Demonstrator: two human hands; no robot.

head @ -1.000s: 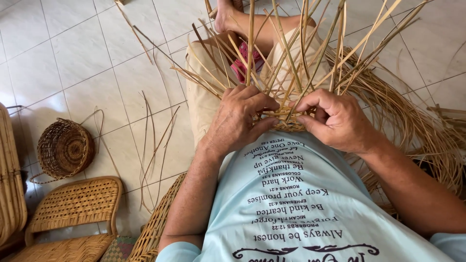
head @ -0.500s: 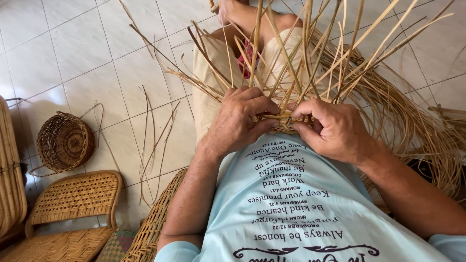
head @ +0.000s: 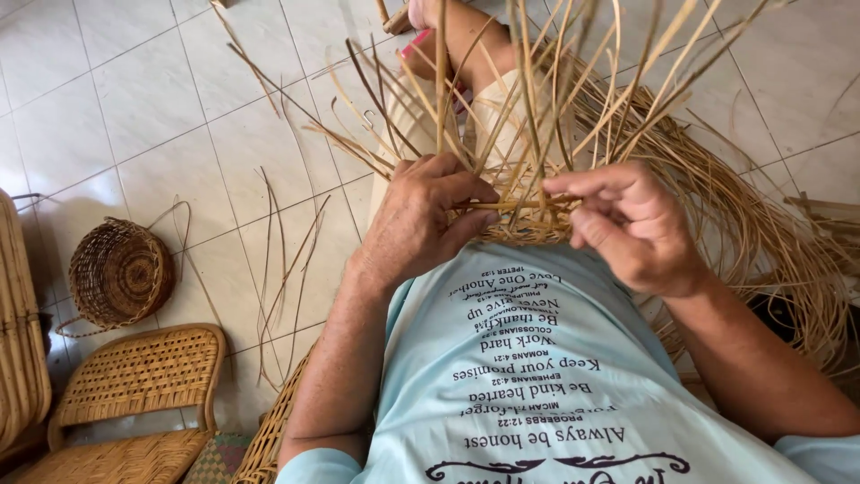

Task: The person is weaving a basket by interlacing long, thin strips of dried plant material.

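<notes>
Left hand (head: 421, 229) and right hand (head: 632, 229), both closed, pinch a cane strand (head: 515, 205) at the half-woven basket (head: 528, 229) rim

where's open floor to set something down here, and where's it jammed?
Free: bare tile at upper left, above the small round basket and left of the loose strips; more tile at upper right. Crowded: around the left hand and right hand on the half-woven basket, and the strand pile.

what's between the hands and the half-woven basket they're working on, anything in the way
Nothing visible. The left hand and right hand are already on the half-woven basket, pinching a horizontal cane strip between them. The upright stakes rise just beyond the fingers, not between hands and weave.
</notes>
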